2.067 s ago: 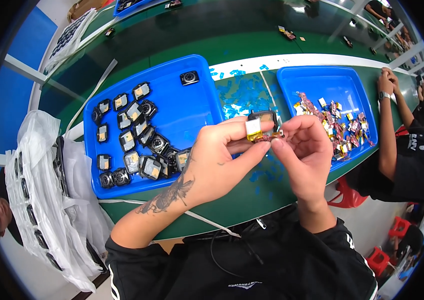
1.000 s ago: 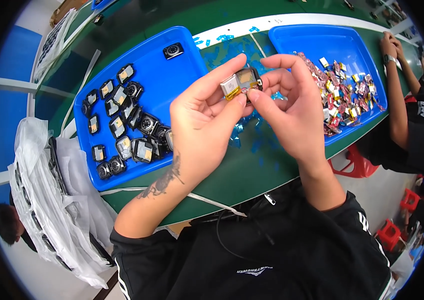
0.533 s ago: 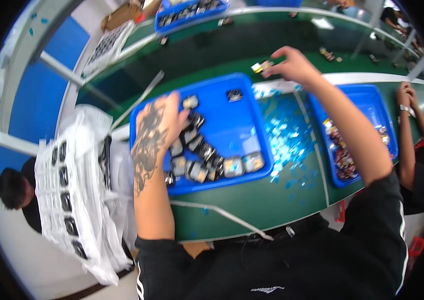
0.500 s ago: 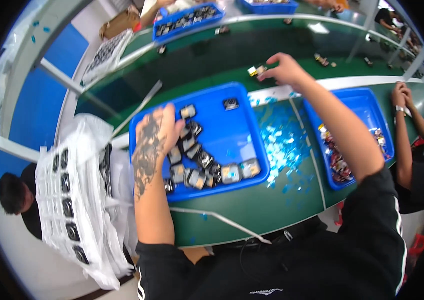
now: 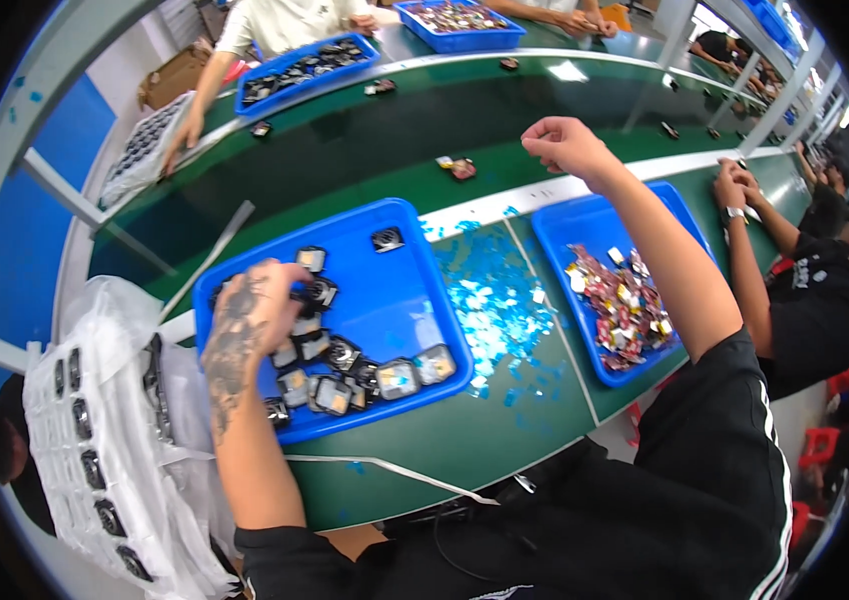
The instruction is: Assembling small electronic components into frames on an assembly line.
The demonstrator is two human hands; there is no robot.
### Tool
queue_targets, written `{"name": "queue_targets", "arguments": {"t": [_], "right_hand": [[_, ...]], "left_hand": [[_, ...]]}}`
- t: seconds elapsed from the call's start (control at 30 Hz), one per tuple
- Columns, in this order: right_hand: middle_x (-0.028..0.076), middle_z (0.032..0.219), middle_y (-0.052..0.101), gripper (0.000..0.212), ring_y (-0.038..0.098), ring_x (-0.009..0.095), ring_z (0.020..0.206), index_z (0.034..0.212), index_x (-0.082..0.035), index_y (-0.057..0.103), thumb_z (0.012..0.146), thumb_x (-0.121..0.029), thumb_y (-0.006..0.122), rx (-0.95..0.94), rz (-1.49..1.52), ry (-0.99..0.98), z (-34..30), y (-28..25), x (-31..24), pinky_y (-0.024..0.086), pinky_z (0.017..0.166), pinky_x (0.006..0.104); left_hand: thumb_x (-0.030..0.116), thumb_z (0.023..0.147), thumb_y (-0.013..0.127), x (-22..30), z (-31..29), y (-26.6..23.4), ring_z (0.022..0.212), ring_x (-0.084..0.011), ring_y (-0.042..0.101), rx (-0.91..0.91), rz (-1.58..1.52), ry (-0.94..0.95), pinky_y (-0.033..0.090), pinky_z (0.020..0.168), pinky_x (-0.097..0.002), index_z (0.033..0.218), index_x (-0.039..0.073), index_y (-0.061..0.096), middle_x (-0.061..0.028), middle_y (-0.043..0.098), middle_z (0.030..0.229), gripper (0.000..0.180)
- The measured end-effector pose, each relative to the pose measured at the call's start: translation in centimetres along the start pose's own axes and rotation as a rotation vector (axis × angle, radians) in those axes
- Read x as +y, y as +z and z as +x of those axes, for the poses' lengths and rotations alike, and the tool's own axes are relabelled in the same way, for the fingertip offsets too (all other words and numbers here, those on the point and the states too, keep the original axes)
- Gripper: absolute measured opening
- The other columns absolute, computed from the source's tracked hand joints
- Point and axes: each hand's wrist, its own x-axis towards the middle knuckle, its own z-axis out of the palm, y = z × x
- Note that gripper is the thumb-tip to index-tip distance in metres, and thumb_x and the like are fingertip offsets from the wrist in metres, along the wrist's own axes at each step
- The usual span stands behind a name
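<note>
My left hand (image 5: 253, 312) reaches down into the left side of a blue tray (image 5: 423, 260), fingers bent among small square black-and-silver parts (image 5: 342, 353). Its fingertips are partly hidden, and whatever they grip cannot be made out. Above the conveyor's near rail, my right hand (image 5: 570, 148) is raised with its fingers curled together; nothing shows in it. On the green belt (image 5: 345, 165), left of that hand and apart from it, lies a small part with a brownish-pink piece (image 5: 460, 169). A lone black part (image 5: 387, 238) sits near the tray's far right corner.
Blue film scraps (image 5: 495, 310) cover the green table between the trays. A second blue tray (image 5: 555, 225) holds pinkish wrapped pieces (image 5: 625, 310). White-bagged trays (image 5: 110, 420) stand at the left. Co-workers' hands (image 5: 735, 185) show at the right and across the belt.
My right hand has drawn away from the small part on the belt, its fingers now closer together. My left hand has lowered into the tray's parts. The whole view has shifted right.
</note>
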Motion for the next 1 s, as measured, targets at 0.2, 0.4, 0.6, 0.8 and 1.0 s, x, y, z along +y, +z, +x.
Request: {"name": "queue_targets", "arguments": {"t": [0.2,0.4,0.6,0.8,1.0], "right_hand": [[0.005,0.079,0.068,0.011,0.062,0.014,0.073,0.089,-0.002,0.069,0.084,-0.012,0.068,-0.391,-0.534,-0.184,-8.4,-5.6,0.6,0.05,0.07,0.029],[0.009,0.079,0.067,0.017,0.065,0.022,0.076,0.09,-0.002,0.067,0.078,-0.012,0.074,-0.214,-0.584,-0.194,-15.5,-4.5,1.0,0.052,0.071,0.0324],[0.011,0.091,0.064,0.016,0.06,0.031,0.082,0.084,-0.003,0.066,0.075,-0.009,0.078,-0.13,-0.59,-0.329,-21.1,-2.1,2.0,0.048,0.075,0.0408],[0.005,0.09,0.062,0.012,0.058,0.011,0.081,0.088,-0.001,0.064,0.079,0.003,0.071,0.348,-0.112,-0.339,-22.7,0.4,0.4,0.043,0.067,0.0224],[-0.002,0.085,0.06,0.006,0.054,0.004,0.072,0.096,-0.009,0.059,0.094,-0.012,0.064,-0.098,1.182,0.141,-22.6,4.7,-2.8,0.04,0.058,0.0182]], "left_hand": [[0.008,0.09,0.062,2.8,0.8,0.1,0.069,-0.0158,0.061,0.289,-0.799,0.178,0.049,0.064,-0.0282,0.098,0.003,0.063,-0.0066,0.067,0.088,0.009],[0.006,0.092,0.063,8.0,0.3,1.8,0.081,-0.0209,0.07,-0.119,-1.828,0.147,0.06,0.068,-0.0286,0.107,0.003,0.052,-0.0178,0.068,0.098,0.019],[0.008,0.092,0.061,10.8,-0.2,3.5,0.089,-0.0262,0.071,-0.129,-1.918,-0.016,0.061,0.071,-0.0309,0.109,0.004,0.052,-0.0205,0.065,0.107,0.02],[0.01,0.095,0.059,12.8,-2.4,4.1,0.092,-0.0181,0.066,-0.166,-1.575,0.21,0.056,0.074,-0.0261,0.124,0.003,0.056,-0.0098,0.061,0.109,0.03],[-0.003,0.077,0.074,14.9,-3.7,5.4,0.084,-0.0131,0.06,0.239,-1.075,0.483,0.053,0.073,-0.023,0.107,0.007,0.071,-0.0069,0.056,0.099,0.033]]}}
